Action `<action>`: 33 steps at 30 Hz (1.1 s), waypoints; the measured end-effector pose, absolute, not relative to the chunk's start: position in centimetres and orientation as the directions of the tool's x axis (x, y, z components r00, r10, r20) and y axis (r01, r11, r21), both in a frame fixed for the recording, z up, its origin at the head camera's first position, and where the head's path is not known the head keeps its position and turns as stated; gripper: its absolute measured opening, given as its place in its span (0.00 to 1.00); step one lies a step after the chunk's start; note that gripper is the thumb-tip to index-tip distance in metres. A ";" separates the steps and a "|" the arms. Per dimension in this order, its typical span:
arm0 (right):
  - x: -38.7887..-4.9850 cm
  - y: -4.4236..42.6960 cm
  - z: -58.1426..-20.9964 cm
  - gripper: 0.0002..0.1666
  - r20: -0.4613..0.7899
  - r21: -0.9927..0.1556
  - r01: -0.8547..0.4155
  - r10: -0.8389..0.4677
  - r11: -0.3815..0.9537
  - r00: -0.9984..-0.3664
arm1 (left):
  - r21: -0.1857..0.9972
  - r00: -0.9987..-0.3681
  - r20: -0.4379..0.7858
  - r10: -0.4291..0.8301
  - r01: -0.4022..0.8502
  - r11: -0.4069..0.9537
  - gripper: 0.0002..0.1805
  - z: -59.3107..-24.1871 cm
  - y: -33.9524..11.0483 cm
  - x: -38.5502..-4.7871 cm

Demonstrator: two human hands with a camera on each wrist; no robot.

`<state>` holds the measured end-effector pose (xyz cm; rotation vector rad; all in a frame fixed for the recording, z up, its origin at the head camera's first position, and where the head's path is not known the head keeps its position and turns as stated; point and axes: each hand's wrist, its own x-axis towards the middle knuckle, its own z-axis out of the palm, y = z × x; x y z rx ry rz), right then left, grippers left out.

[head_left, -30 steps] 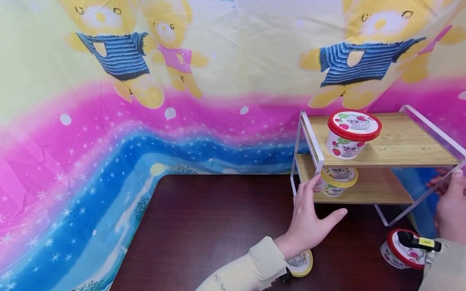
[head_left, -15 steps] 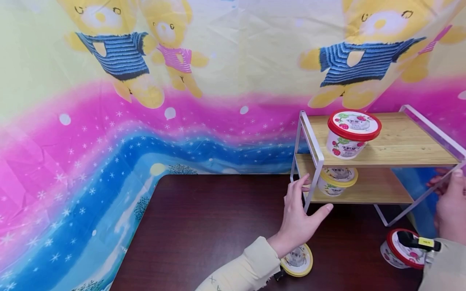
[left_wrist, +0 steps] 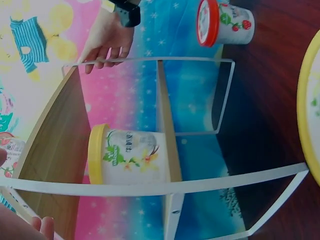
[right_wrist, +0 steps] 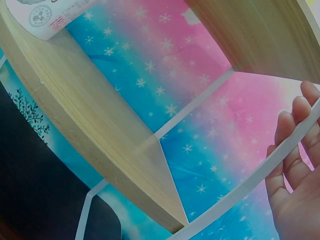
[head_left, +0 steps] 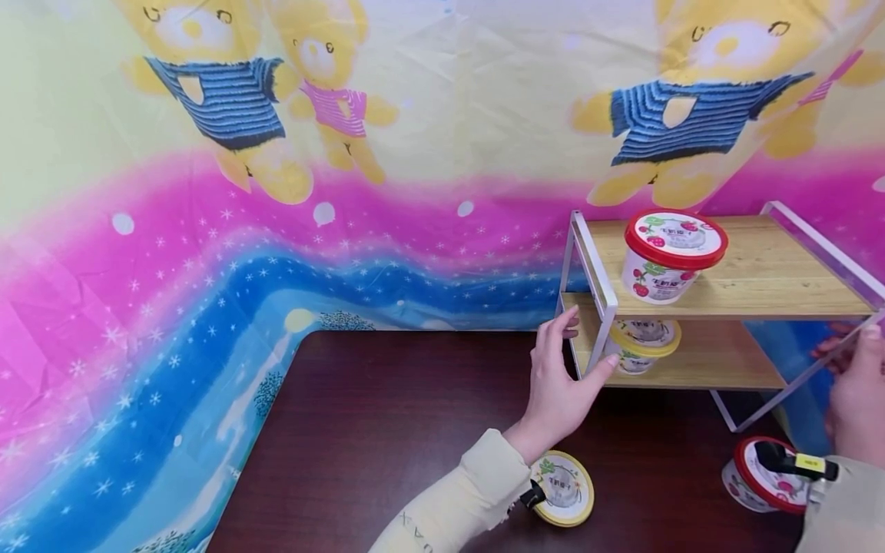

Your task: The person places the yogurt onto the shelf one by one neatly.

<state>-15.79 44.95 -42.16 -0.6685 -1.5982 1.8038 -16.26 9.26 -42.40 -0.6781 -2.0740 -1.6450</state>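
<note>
A two-tier shelf rack point(head_left: 781, 265) with white metal side frames stands at the right of the head view. Its top board carries a red-lidded tub point(head_left: 660, 276), its lower board a yellow-lidded tub point(head_left: 639, 349). My left hand point(head_left: 556, 392) is at the rack's left side frame, fingers spread outside it and thumb toward the lower tub; it grips nothing. With fingers behind the right frame bar and thumb on the other side, my right hand point(head_left: 857, 392) holds that bar loosely. The right wrist view shows the curved fingers point(right_wrist: 287, 130) behind the white bar point(right_wrist: 250, 182).
A second yellow-lidded tub point(head_left: 567, 491) is on the dark table point(head_left: 373, 438), below my left wrist. Another red-lidded tub point(head_left: 750, 488) is at the front right, partly hidden by my right sleeve point(head_left: 846, 511). A printed bear cloth point(head_left: 442, 138) hangs behind.
My left hand has moved left and slightly up along the rack's left frame, uncovering more of both yellow-lidded tubs. The right hand, rack and tubs keep their places.
</note>
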 end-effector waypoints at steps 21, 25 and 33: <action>-15.7 44.7 -42.1 0.18 -0.008 -0.993 -0.080 0.738 -0.084 -0.674 | 0.787 -0.789 0.589 0.174 0.609 0.096 0.22 -39.6 10.1 -19.4; -15.6 44.7 -42.0 0.17 0.001 -0.991 -0.102 0.736 -0.092 -0.677 | 0.784 -0.782 0.592 0.193 0.615 0.086 0.18 -39.4 10.0 -19.8; -15.8 44.8 -42.1 0.15 0.019 -0.991 -0.112 0.740 -0.077 -0.672 | 0.821 -0.801 0.540 0.259 0.569 0.048 0.13 -39.3 9.6 -20.5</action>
